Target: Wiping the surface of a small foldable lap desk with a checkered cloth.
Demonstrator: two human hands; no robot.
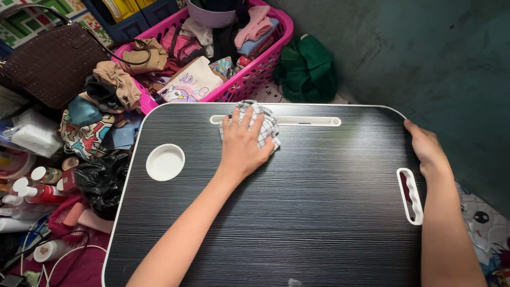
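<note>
A black wood-grain lap table with a white rim fills the middle of the view. My left hand lies palm down on a crumpled black-and-white checked cloth, pressing it onto the tabletop just below the long white slot at the far edge. My right hand grips the table's right rim near the far corner, above the white handle cutout. A round white cup recess sits at the table's left.
A pink laundry basket full of clothes stands behind the table. A brown handbag, piled clothes, a black plastic bag and several bottles crowd the left. Green fabric lies against the dark wall on the right.
</note>
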